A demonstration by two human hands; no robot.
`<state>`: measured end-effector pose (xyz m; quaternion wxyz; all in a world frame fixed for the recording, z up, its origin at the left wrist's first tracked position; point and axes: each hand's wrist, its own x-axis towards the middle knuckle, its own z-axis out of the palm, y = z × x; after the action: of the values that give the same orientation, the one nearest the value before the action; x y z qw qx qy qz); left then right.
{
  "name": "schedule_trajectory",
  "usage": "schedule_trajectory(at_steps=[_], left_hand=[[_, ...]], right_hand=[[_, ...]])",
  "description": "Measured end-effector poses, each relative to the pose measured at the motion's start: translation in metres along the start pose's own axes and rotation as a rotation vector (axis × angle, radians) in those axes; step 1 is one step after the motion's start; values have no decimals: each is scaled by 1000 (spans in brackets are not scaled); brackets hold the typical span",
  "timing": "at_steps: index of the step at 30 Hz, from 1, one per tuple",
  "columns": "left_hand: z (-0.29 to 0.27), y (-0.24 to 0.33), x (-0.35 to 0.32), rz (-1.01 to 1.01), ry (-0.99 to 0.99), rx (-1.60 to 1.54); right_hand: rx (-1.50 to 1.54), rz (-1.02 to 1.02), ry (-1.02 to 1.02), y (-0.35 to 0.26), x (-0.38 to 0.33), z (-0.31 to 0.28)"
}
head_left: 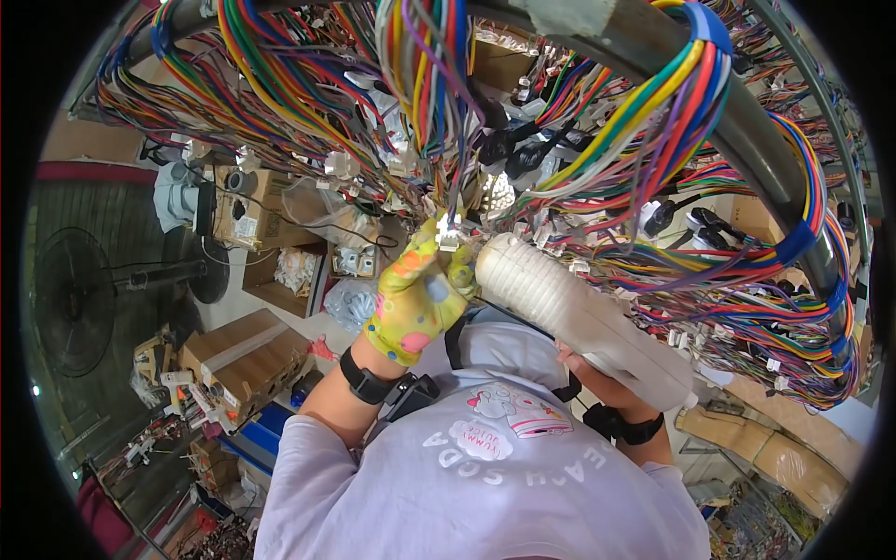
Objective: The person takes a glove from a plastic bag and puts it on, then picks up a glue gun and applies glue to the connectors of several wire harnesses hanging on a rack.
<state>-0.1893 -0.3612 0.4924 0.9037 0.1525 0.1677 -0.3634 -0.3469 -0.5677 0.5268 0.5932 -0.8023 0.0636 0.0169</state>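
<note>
My left hand (417,303) wears a yellow glove with coloured dots. Thumb and fingers pinch a small white plug connector (450,231) at the end of wires hanging from above. A whitish, ribbed plastic bottle (583,317) lies slantwise in front of my right hand (566,358), its ribbed end close beside the connector. Only a few bare fingers of the right hand show at the bottle's lower edge, closed against it; the rest is hidden behind it. Thick bundles of many-coloured wires (425,84) surround the connector.
A curved metal bar (761,140) carries the wire bundles overhead and down the right. Further bundles with white connectors (747,350) crowd the right side. Cardboard boxes (245,359) stand at the left, near a black fan (75,299). Brown wrapped material (770,457) lies at lower right.
</note>
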Motion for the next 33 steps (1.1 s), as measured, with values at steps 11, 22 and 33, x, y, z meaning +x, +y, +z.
schedule_trajectory(at_steps=[11, 22, 33], left_hand=[[-7, 1, 3, -118, -27, -15], [-27, 5, 11, -211, -223, -70], [-30, 6, 10, -216, -210, -29]], right_hand=[[163, 127, 20, -15, 6, 5], [-3, 19, -6, 6, -3, 0], [153, 197, 34, -11, -1, 4]])
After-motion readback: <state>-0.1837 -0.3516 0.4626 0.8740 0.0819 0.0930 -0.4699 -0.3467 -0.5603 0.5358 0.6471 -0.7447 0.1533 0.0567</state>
